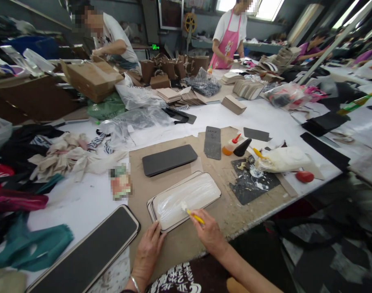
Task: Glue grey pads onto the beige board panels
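My right hand is closed round a yellow-handled brush, its white tip on the top one of several stacked cream panels with rounded corners. The panel's surface looks wet and glossy. My left hand rests with its fingertips at the near left corner of the stack, fingers slightly apart and holding nothing. Behind the stack lies a dark grey rounded panel. A long dark panel with a pale edge is to the left of my left hand.
Brown board lies under the work. At the right are a glue-smeared dark sheet, a white container, a red-capped bottle and a red object. Fabric scraps lie left. People work across the table.
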{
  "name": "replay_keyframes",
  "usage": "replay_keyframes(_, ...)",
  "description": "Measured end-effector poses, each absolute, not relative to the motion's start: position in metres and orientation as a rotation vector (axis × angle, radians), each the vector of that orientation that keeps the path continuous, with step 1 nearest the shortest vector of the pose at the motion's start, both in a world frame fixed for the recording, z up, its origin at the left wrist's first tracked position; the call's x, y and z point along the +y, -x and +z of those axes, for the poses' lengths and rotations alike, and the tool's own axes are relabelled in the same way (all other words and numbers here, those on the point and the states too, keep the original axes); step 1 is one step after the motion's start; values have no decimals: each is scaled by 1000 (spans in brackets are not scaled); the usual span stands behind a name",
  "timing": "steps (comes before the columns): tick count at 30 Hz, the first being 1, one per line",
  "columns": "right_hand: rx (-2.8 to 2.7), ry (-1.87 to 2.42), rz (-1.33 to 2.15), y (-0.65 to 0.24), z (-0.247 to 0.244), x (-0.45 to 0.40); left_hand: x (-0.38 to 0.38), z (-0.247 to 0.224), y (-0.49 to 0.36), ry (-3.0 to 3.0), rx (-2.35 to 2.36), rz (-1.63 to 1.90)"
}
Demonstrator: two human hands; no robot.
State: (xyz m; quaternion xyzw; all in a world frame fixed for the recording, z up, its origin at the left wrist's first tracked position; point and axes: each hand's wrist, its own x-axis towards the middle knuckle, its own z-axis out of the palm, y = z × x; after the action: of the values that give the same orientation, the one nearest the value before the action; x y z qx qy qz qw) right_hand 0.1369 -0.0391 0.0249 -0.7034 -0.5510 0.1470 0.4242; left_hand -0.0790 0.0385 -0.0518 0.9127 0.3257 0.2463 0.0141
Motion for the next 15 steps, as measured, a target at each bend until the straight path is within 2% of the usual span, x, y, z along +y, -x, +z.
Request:
replay_keyframes(3,-1316,1707,504,-115,27,-35,37,-50,79,-2857,1022,754)
replay_keyframes(6,-1254,1738,496,-129,24,-36,36,-49,79,-2821,1055,752)
replay_keyframes(11,-1212,2025,155,-203,26,-63,36,-48,75,-2714,1095,729)
replay_keyframes(15,-1288,2150,-31,-234,26,-70,26,-29,69,-2566,1208,656)
